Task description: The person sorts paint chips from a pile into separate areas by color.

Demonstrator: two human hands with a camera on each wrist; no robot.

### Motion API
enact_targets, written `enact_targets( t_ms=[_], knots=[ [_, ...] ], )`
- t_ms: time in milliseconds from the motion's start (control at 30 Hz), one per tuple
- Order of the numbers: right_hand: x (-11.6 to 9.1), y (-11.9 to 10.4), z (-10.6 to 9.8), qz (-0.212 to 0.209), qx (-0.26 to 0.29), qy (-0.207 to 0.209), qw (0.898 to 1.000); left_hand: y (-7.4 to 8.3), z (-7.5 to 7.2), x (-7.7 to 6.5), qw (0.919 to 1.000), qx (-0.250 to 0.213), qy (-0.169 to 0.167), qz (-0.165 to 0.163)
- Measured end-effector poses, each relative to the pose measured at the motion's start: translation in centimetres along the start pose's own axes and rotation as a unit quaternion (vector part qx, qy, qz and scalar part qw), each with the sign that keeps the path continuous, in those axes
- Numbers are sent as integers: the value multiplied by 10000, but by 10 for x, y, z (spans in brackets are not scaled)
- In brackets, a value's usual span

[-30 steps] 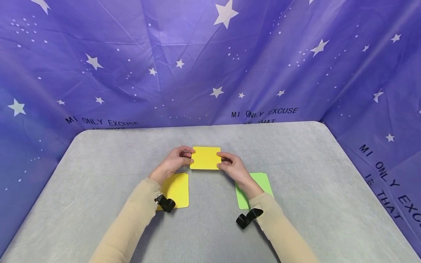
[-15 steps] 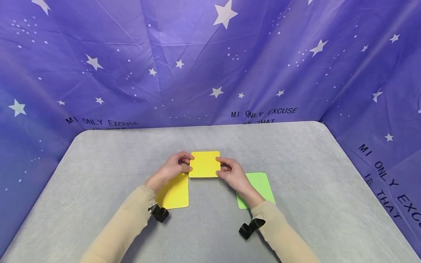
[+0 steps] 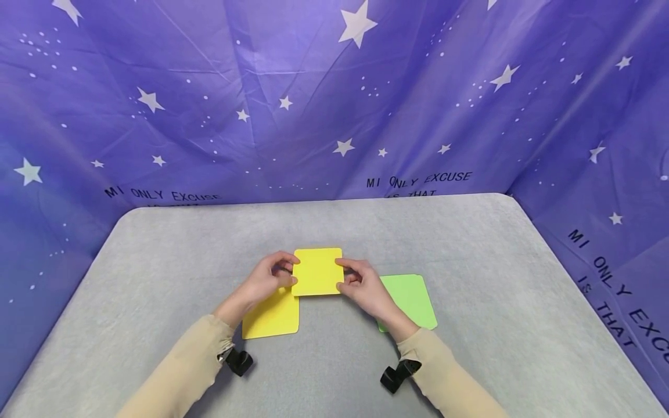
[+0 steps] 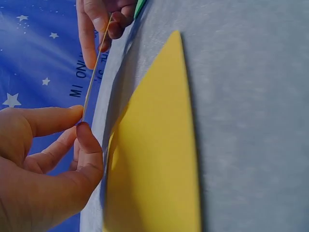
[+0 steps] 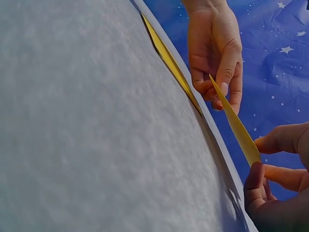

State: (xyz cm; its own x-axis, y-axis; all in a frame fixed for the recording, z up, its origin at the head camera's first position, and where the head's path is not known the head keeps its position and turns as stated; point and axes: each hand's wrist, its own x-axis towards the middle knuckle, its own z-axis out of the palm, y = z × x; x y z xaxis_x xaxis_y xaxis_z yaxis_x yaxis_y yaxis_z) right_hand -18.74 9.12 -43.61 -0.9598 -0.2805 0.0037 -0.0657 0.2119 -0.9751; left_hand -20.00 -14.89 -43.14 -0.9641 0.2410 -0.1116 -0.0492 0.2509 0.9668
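A thin yellow card (image 3: 317, 271) with rounded corners is held above the table between both hands. My left hand (image 3: 265, 280) pinches its left edge between thumb and fingers, and my right hand (image 3: 368, 288) pinches the right edge the same way. Seen almost edge-on in the left wrist view, the held card (image 4: 96, 72) shows as a thin strip. Below my left hand lies a larger-looking yellow sheet or stack (image 3: 274, 316), partly covered by the hand and the held card. A green sheet or stack (image 3: 410, 299) lies under my right wrist, which hides part of it.
The grey cloth-covered table (image 3: 324, 371) extends on all sides of the cards. Behind it hangs a purple curtain (image 3: 292, 69) with white stars and printed words. Black wrist cameras (image 3: 239, 361) sit on both sleeves.
Both hands have brought the yellow card nearer to me and slightly left, so it now overlaps the yellow pile's corner in the head view. More of the green pile shows.
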Motion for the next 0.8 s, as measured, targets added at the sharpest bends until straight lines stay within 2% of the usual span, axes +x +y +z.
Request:
enact_targets(
  t_ms=[267,567,800],
  knots=[
    [-1,6,9,-125,176,-266,9994,-8,-7,-17,9993,-310,177,-81],
    [-3,5,21,-357,295,-472,9978,-15,-19,-36,9982,-539,216,-114],
    [-3,4,31,-324,368,-646,9967,-21,-28,-49,9967,-766,220,-181]
  ],
)
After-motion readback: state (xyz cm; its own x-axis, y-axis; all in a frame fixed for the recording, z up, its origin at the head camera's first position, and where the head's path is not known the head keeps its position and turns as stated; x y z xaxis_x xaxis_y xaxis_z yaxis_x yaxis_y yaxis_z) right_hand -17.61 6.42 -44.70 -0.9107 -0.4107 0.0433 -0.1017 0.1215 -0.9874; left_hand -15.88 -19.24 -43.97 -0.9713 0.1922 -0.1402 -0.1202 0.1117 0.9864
